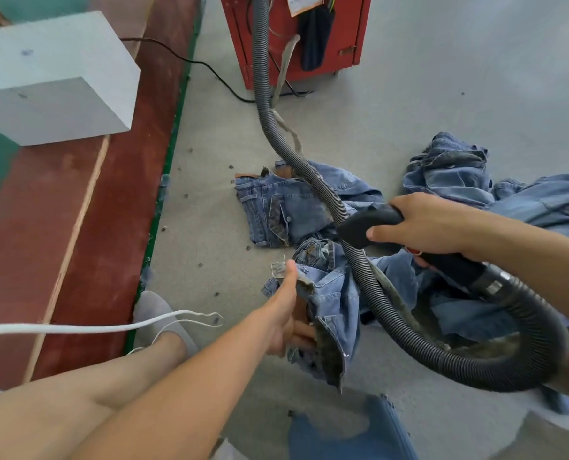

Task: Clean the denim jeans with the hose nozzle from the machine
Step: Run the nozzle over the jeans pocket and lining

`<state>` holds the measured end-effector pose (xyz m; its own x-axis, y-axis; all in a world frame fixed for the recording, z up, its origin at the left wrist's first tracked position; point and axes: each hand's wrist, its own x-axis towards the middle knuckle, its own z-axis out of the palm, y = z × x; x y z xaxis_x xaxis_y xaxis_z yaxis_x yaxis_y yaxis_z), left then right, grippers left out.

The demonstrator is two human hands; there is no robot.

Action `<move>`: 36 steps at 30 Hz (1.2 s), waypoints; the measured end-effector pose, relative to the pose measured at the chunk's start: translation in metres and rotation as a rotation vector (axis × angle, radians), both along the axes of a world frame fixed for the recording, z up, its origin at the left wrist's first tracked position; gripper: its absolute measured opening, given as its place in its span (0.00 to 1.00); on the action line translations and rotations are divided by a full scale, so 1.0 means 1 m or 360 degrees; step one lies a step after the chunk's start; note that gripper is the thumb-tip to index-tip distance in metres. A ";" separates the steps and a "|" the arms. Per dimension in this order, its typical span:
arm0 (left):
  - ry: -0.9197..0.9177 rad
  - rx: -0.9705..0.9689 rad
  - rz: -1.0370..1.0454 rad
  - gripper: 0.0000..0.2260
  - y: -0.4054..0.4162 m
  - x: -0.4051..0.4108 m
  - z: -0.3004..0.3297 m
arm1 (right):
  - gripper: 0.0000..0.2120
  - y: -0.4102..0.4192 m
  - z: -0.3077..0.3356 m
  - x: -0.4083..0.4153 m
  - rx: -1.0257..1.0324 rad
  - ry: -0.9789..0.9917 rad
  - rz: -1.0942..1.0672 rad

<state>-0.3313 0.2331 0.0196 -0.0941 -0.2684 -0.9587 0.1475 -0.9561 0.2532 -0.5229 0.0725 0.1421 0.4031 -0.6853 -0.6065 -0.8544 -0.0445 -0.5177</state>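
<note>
Fingers of the right hand [432,227] curl round the black nozzle [369,227], held above jeans [329,293] heaped on the grey floor [210,227]. The left hand [286,313] grips the jeans' waistband, thumb on top. The ribbed hose [266,94] loops back to the red machine [353,38].

No text can be read (the red machine's [296,38] tag is blurred).

Two bare hands, left [284,313] and right [422,227]; one black ribbed hose [313,180]; one black nozzle [369,225]; one red metal machine [346,44]; one white foam block [54,78]; three heaps of blue denim jeans, at the far left [276,207], nearest [333,303] and right [452,174].
</note>
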 end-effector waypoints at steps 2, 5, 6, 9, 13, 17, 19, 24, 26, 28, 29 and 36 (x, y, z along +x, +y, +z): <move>-0.0234 0.0096 -0.0102 0.45 0.000 0.002 -0.004 | 0.14 0.005 -0.002 0.001 -0.0019 0.0058 0.0115; -0.0442 0.0145 -0.0168 0.28 0.006 0.006 -0.016 | 0.15 0.008 -0.004 0.003 -0.0110 0.0185 0.0347; -0.0471 0.0121 -0.0118 0.27 0.007 0.009 -0.016 | 0.15 0.008 -0.004 0.004 -0.0146 0.0227 0.0411; -0.0441 0.0200 0.0023 0.42 0.006 0.021 -0.015 | 0.15 0.008 -0.004 0.003 -0.0189 0.0274 0.0456; -0.0186 0.0377 -0.0303 0.56 0.003 0.036 -0.020 | 0.16 0.010 -0.004 0.003 -0.0204 0.0289 0.0452; -0.0451 0.0152 -0.0378 0.44 -0.010 0.031 -0.029 | 0.17 0.015 -0.005 -0.001 -0.0268 0.0358 0.0508; -0.0741 0.0010 -0.0304 0.36 -0.010 0.032 -0.046 | 0.17 0.015 -0.007 -0.003 -0.0293 0.0379 0.0537; -0.0373 0.0052 0.0464 0.21 -0.013 0.043 -0.050 | 0.17 0.017 -0.012 -0.003 -0.0307 0.0380 0.0571; -0.0213 0.0033 0.0606 0.16 -0.014 0.043 -0.045 | 0.17 0.018 -0.013 -0.002 -0.0323 0.0365 0.0582; -0.0204 0.0013 0.0643 0.09 -0.014 0.038 -0.042 | 0.16 0.022 -0.013 0.000 -0.0324 0.0365 0.0613; -0.0244 -0.0010 0.0666 0.06 -0.014 0.036 -0.040 | 0.15 0.025 -0.013 0.000 -0.0309 0.0364 0.0628; 0.0212 -0.0543 0.1180 0.07 -0.027 0.031 -0.009 | 0.14 0.032 0.006 -0.007 -0.0192 0.0183 0.0586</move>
<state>-0.3001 0.2062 0.0106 0.1148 -0.5797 -0.8067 0.7590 -0.4727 0.4477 -0.5295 0.1043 0.1485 0.5690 -0.5768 -0.5861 -0.8222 -0.4130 -0.3917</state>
